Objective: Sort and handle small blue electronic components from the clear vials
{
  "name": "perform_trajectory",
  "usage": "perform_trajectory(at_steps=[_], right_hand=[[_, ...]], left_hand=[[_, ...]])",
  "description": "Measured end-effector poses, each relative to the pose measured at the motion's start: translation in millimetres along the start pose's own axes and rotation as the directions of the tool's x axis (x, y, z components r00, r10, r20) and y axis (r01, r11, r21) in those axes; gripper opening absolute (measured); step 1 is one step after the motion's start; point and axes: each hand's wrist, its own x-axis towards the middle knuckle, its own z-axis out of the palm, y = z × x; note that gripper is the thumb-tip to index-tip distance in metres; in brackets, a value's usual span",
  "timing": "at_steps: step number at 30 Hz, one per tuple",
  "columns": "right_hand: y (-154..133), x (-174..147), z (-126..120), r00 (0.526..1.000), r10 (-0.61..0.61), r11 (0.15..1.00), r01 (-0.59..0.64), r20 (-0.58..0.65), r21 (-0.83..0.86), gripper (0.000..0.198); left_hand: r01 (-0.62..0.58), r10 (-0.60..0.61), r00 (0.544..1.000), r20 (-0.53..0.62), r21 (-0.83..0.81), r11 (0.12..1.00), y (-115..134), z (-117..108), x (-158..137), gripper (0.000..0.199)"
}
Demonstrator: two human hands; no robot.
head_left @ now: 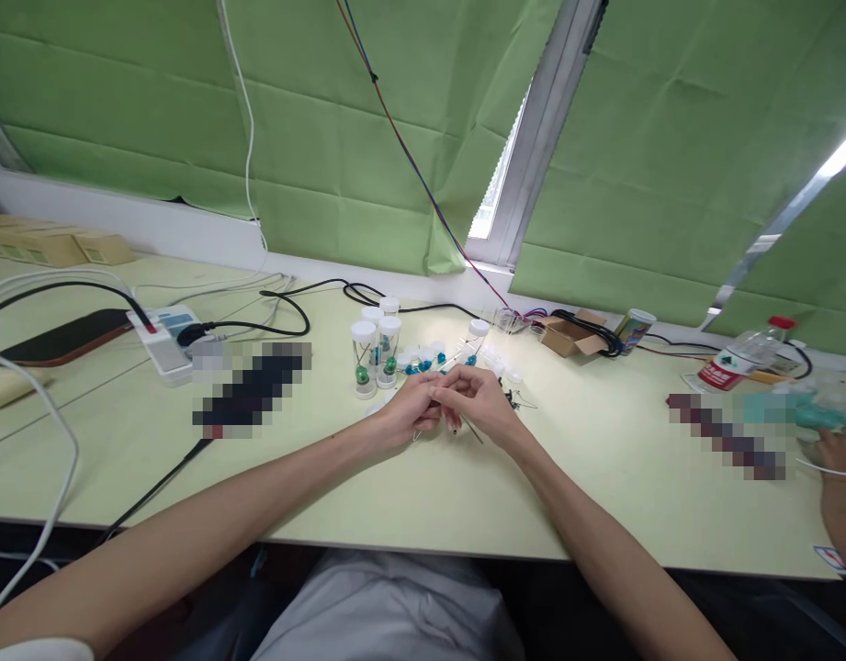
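Observation:
My left hand [412,408] and my right hand [481,401] meet over the table, fingers closed and fingertips touching. A thin dark rod [472,430] sticks out below my right hand; its other end is hidden by the fingers. A small pale loop [417,435] shows under my left hand, and what those fingers pinch is hidden. Just beyond stand clear vials with white caps, such as one with a green ball [364,363] inside and another on the right [476,338]. Small blue pieces [423,364] and white caps [512,372] lie scattered behind my hands.
A power strip [162,344] with cables and a phone-like dark slab [71,337] lie left. An open cardboard box [570,337], a can [635,330] and a plastic bottle [736,360] stand right. Another person's hand [840,450] rests at the far right. Green blinds [367,138] hang behind.

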Motion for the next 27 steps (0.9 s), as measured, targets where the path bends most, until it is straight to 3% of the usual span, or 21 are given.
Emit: perform_trajectory(at_steps=[7,12,15,19,24,27], right_hand=[[-4,-2,0,0.993,-0.058,0.998,0.059,-0.100,0.009,0.031],[-8,-5,2,0.984,-0.079,0.997,0.077,-0.160,-0.020,0.032],[-7,-6,3,0.955,-0.143,0.988,0.121,-0.260,-0.099,0.032],[-3,-4,3,0.898,-0.206,0.962,0.112,-0.388,-0.251,0.028],[2,-1,2,0.928,-0.138,0.945,0.018,-0.345,-0.328,0.023],[4,-1,3,0.955,-0.090,0.940,-0.013,-0.284,-0.342,0.024]], left_hand=[[-0.122,0.123,0.991,-0.053,0.018,0.992,2,-2,4,0.009],[-0.233,0.272,0.954,-0.123,0.265,0.936,6,-1,3,0.003],[-0.264,0.335,0.922,-0.195,0.318,0.911,10,0,2,0.013],[-0.293,0.351,0.903,-0.250,0.241,0.925,12,-2,6,0.017],[-0.321,0.355,0.883,-0.307,0.158,0.934,9,-3,9,0.016],[-0.367,0.404,0.846,-0.347,0.169,0.915,9,-2,7,0.018]])
